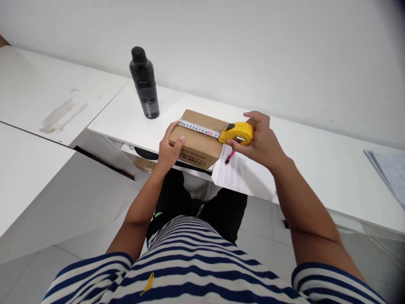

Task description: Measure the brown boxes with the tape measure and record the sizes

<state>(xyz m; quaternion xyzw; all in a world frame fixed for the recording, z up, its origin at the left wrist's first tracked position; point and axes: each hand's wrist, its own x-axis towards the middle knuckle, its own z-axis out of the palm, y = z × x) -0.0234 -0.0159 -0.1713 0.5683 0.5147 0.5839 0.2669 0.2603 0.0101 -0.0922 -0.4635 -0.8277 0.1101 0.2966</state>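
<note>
A brown cardboard box [202, 145] with dark printing on its near side sits at the front edge of the white desk. Across its top lies the pulled-out blade of a yellow tape measure [239, 131], its numbers facing up. My left hand [171, 147] grips the box's left end, thumb on top, fingers around the far-left corner by the blade's end. At the box's right end my right hand [262, 141] holds the tape measure's case. Partly under the box's right side is a sheet of printed paper [243, 173], with a red and black pen [230, 157] on it.
A dark bottle [145, 84] stands upright behind the box to the left. More papers [387, 173] lie at the desk's far right. Below the desktop on the left, a small brown box [144, 164] shows. A white wall [253, 55] rises behind the desk.
</note>
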